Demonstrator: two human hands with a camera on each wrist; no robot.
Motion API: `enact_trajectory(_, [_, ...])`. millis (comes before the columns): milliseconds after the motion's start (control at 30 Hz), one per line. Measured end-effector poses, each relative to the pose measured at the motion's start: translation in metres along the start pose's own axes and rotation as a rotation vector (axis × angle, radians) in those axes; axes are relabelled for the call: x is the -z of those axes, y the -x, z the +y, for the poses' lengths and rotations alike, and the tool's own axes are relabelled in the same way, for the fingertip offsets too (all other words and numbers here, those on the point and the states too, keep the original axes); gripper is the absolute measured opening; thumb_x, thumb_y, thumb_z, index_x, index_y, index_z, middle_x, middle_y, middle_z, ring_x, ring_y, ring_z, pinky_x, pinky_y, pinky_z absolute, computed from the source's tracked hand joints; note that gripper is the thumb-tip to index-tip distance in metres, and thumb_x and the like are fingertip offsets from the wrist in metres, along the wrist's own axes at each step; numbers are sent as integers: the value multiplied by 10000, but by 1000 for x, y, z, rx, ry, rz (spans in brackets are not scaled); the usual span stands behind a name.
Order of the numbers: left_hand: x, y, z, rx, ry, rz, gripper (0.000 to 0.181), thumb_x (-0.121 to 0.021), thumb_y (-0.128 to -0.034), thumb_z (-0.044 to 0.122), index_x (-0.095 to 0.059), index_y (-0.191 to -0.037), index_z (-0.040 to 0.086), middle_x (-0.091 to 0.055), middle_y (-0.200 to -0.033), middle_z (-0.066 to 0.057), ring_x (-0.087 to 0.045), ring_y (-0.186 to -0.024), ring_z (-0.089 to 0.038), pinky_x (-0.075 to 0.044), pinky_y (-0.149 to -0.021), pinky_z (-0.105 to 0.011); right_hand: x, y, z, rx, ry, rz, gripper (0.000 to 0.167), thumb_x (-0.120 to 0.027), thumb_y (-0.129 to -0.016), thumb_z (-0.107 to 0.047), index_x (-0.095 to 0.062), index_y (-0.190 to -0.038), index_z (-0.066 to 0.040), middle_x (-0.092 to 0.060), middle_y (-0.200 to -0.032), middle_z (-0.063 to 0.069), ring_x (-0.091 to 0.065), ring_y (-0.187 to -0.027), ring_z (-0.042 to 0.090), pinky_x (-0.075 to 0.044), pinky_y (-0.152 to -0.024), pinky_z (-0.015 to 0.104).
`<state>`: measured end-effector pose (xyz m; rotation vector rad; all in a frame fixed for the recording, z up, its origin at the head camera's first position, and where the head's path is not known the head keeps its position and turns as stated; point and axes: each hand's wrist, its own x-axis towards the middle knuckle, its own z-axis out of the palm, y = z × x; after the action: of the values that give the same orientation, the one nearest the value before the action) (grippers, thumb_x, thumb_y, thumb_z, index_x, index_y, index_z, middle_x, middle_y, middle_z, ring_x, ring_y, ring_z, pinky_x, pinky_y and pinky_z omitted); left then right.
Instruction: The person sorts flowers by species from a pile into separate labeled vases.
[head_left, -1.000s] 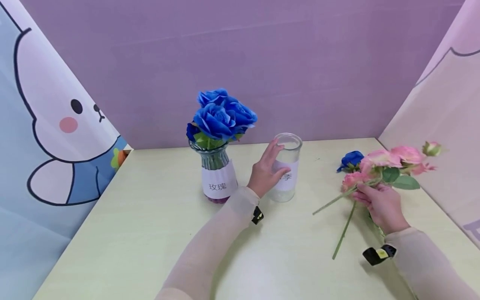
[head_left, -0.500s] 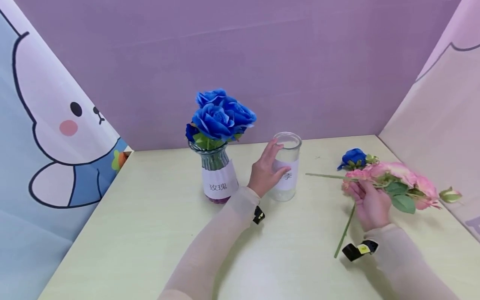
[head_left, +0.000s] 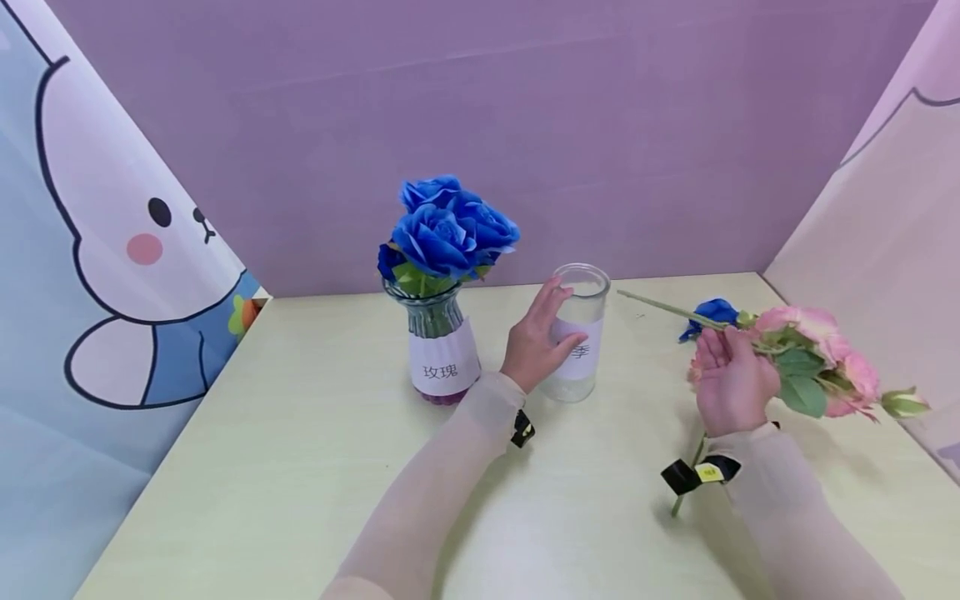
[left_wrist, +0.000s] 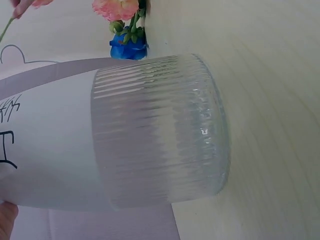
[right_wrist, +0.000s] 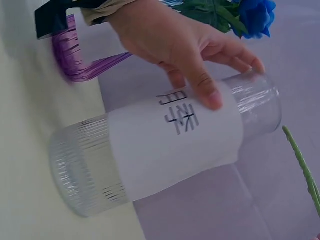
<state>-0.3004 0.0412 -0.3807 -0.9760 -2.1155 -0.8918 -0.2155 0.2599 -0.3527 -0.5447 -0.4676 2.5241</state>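
Note:
My left hand (head_left: pixel 542 337) is curled round the upper side of a clear glass vase (head_left: pixel 573 387) with a white label, upright on the table. In the right wrist view the left hand (right_wrist: pixel 170 45) grips the same vase (right_wrist: pixel 85 167), thumb on its label (right_wrist: pixel 175 145). My right hand (head_left: pixel 735 379), palm turned up, holds the stem (head_left: pixel 660 305) of a pink flower spray (head_left: pixel 821 333); its stem end points left towards the vase rim, and its blooms hang to the right. The right fingers partly hide the stem.
Left of the glass vase stands a labelled vase (head_left: pixel 442 367) filled with blue roses (head_left: pixel 442 237). A loose blue rose (head_left: pixel 712 315) lies behind the right hand, with pink petals and a stem (head_left: pixel 678 504) beneath that hand. A purple backdrop (head_left: pixel 525 125) rises behind the table.
The right hand has turned palm up and moved slightly left, swinging the pink spray's stem end upwards and its blooms right and down. The left hand has stayed on the glass vase.

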Motion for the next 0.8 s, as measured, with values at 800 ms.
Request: enact_trajectory(800, [1, 0, -2, 16, 23, -31, 617, -787, -804, 213, -464, -1308, 64, -407, -1456, -158, -628, -1064, -310, -546, -610, -194, -83, -8, -7, 247, 571, -519, 138, -631, -852, 75, -518, -918, 30, -669, -699, 78, -684, -602, 145, -584, -637, 244])
